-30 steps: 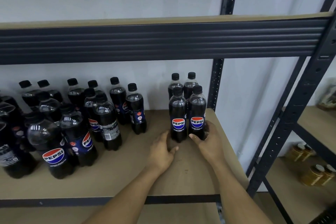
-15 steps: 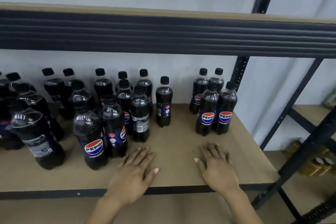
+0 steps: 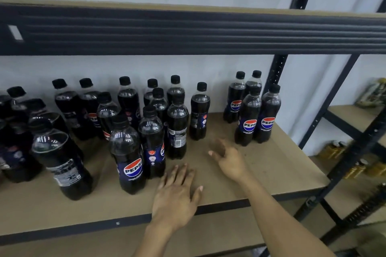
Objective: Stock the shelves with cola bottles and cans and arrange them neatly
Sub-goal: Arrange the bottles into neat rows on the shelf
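Cola bottles (image 3: 177, 129) stand upright on the shelf board (image 3: 277, 171), and neither hand holds one. The left hand (image 3: 177, 196) lies palm down over the front of the board with its fingers straight and slightly spread, grasping nothing; whether it presses on the wood cannot be told. The right hand (image 3: 228, 159) is beyond it and a little to the right, relaxed and empty, its fingers loosely extended and blurred.

Just past the left fingertips and to their left stands the front bottle (image 3: 129, 156), its Pepsi label facing the camera. A second bottle (image 3: 152, 142) is close against its right side. Behind these, the barcode bottle (image 3: 177, 129) shows its back label. A lone bottle (image 3: 199, 110) stands straight beyond the right hand, apart from the others.

To the right of the right hand, a tidy group of four (image 3: 248, 117) stands in two pairs, labels forward, near the dark upright post (image 3: 275, 73). Far to the left of the left hand, a loose crowd of bottles (image 3: 60, 152) fills the board back to the wall, labels turned every way.

Above everything runs the dark ribbed beam (image 3: 188, 31) of the upper shelf. Well off to the right, a neighbouring rack (image 3: 353, 115) holds amber jars (image 3: 332, 150) on its lower level.
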`<action>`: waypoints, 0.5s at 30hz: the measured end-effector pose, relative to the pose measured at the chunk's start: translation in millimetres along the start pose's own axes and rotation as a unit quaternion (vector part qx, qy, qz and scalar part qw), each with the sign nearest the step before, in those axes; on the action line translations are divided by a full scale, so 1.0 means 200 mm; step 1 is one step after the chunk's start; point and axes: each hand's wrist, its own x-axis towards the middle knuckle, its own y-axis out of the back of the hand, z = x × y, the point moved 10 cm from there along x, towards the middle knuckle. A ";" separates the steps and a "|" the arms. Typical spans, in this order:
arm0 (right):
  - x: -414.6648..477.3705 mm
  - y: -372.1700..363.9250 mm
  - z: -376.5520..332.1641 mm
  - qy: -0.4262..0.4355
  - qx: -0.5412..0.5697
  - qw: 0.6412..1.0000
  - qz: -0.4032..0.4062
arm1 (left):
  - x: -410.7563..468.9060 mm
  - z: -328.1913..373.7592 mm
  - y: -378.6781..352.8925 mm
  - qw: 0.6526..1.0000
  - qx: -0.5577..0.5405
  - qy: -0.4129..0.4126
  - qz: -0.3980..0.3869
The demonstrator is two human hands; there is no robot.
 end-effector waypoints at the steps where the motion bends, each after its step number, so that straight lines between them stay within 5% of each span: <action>1: 0.05 -0.01 -0.01 -0.004 0.031 0.999 0.007 | 0.00 0.00 0.00 1.000 -0.002 0.000 0.004; 9: 0.38 -0.10 -0.14 0.022 0.192 0.980 -0.037 | 0.05 -0.07 0.03 0.986 -0.116 0.088 0.076; 15: 0.47 -0.12 -0.07 0.046 0.198 0.979 -0.028 | 0.08 -0.14 0.06 0.925 -0.274 0.205 0.165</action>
